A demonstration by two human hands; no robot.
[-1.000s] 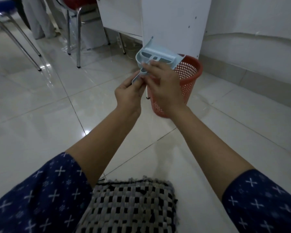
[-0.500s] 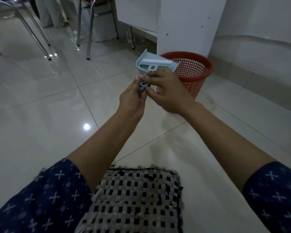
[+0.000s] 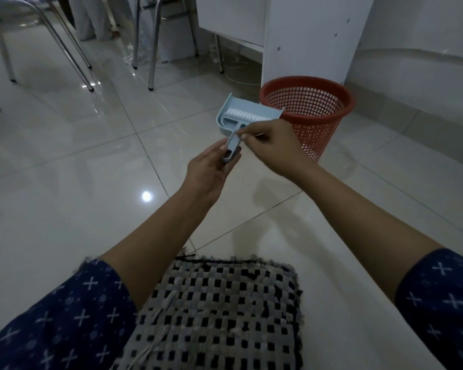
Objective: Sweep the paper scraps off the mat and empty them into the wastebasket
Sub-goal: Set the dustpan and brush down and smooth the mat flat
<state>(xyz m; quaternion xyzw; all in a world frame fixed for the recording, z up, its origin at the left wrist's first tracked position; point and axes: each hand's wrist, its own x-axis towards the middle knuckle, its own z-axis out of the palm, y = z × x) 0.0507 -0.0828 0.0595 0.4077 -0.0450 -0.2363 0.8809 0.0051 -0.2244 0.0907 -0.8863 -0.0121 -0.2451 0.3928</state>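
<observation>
A pale blue dustpan (image 3: pixel 247 113) with a small brush nested in it is held out in front of me, just left of the red mesh wastebasket (image 3: pixel 308 110). My left hand (image 3: pixel 211 166) grips the end of its handle from below. My right hand (image 3: pixel 271 148) pinches the handle near the pan with fingertips. The black and white woven mat (image 3: pixel 219 313) lies on the floor at the bottom of the view. I see no paper scraps on the visible part of the mat. The inside of the pan is hidden.
The wastebasket stands against a white cabinet panel (image 3: pixel 310 41) and a white wall (image 3: pixel 422 60). Metal chair legs (image 3: pixel 151 44) and more legs (image 3: pixel 64 46) stand on the glossy tiled floor (image 3: pixel 64 169) at the back left.
Both hands have lowered the dustpan from above the wastebasket's rim down to its left side. The view has tilted, showing more of the mat and basket.
</observation>
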